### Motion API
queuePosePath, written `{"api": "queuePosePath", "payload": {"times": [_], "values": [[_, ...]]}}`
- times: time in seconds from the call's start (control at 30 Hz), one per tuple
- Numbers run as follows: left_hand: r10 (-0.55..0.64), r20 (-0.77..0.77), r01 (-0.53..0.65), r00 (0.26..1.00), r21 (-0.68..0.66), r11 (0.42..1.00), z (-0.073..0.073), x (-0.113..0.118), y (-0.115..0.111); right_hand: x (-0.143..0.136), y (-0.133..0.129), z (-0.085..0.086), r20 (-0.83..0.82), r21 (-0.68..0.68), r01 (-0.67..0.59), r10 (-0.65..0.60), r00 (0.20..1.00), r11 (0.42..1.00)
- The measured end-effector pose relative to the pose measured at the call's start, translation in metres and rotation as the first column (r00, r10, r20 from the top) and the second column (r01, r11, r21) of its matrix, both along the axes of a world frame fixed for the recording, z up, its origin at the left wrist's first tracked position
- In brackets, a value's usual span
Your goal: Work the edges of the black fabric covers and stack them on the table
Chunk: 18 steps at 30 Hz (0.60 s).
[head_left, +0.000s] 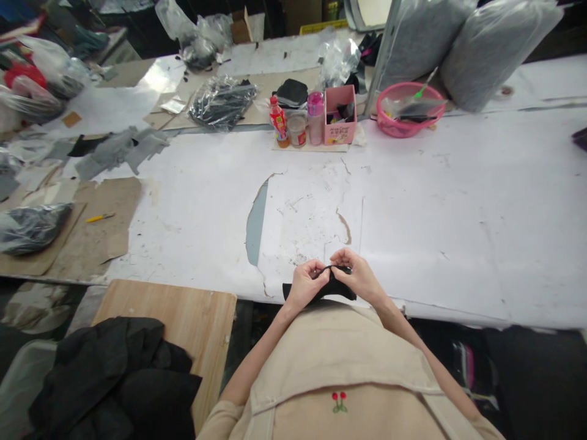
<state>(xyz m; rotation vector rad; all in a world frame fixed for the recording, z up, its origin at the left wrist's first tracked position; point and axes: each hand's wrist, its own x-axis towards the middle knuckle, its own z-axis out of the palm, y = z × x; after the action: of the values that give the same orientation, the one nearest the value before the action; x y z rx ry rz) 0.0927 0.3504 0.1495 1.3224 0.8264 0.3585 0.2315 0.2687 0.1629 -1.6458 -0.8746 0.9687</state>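
Note:
A curved piece of black fabric [342, 289] is held up at the table's front edge, close against the beige apron [339, 354]. My left hand [308, 282] pinches its upper edge between thumb and fingers. From the other side my right hand [355, 274] grips the same edge, its fingertips almost meeting those of the left. A small dark part shows by the right fingers, too small to make out. The lower corners of the fabric hang free on both sides.
White paper, torn in places, covers the table [435, 220]. Along the back stand a red-capped bottle [278, 122], a pink box [340, 116] and a pink basket [408, 131]. A yellow cutter [99, 217] lies left on cardboard. Black cloth [119, 379] is heaped on a wooden board [183, 299].

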Motion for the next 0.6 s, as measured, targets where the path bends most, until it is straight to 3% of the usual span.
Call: {"api": "queuePosePath", "payload": {"times": [0.3, 0.6], "values": [[0.011, -0.017, -0.01, 1.0, 0.079, 0.997, -0.0031, -0.0016, -0.0002, -0.0038, 0.0021, -0.0053, -0.115, 0.011, 0.079, -0.077, 0.99, 0.997], [0.009, -0.028, -0.008, 1.0, 0.052, 0.999, -0.0019, 0.0009, -0.0024, -0.0051, -0.0001, 0.0033, 0.022, 0.042, 0.065, -0.066, 0.998, 0.997]]}}
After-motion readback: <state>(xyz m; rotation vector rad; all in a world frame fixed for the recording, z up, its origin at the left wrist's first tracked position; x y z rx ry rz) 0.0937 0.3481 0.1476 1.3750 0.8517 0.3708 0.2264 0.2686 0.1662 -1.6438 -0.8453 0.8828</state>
